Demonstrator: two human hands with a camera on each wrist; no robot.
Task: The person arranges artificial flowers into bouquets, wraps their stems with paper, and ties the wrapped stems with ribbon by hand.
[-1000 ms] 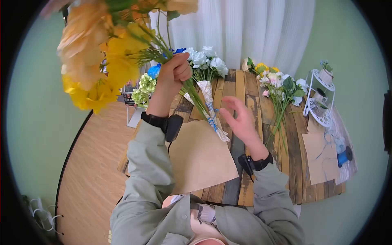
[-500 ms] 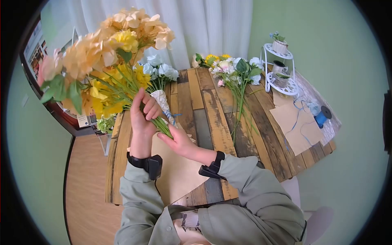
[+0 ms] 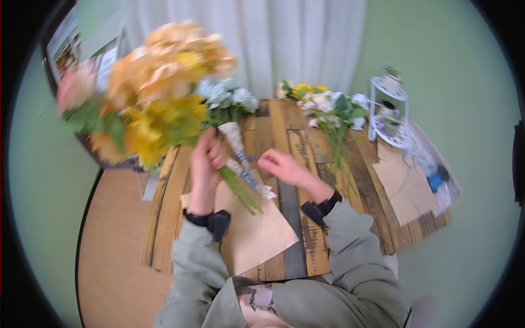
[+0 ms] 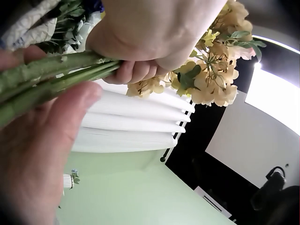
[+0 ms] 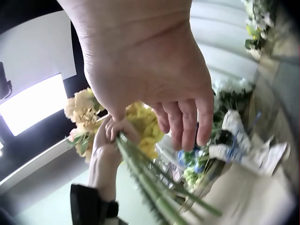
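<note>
My left hand [image 3: 206, 156] grips a bouquet of artificial flowers [image 3: 158, 82] by its green stems [image 3: 238, 188]. Peach, yellow and pink heads fan out at the upper left above the fist, and the bare stem ends point down to the right over brown paper. In the left wrist view, curled fingers [image 4: 140, 70] wrap the stems. To the right of the stem ends is my right hand [image 3: 284, 167], holding nothing. Its fingers [image 5: 188, 124] extend with slight bends in the right wrist view. From the left wrist, its thumb [image 4: 75, 105] overlaps the stems.
Brown paper [image 3: 262, 235] lies on the plank table [image 3: 303, 218]. Behind it rests a wrapped bouquet of pale blue flowers [image 3: 227, 98]. Loose flowers [image 3: 333, 112], a white tiered stand [image 3: 394, 134], a blue ribbon spool [image 3: 437, 177] and more paper [image 3: 402, 186] occupy the right side.
The bouquet came down from close to the camera. My right hand reached the lower stems half a second ago, then moved off to the right. My left hand kept its grip.
</note>
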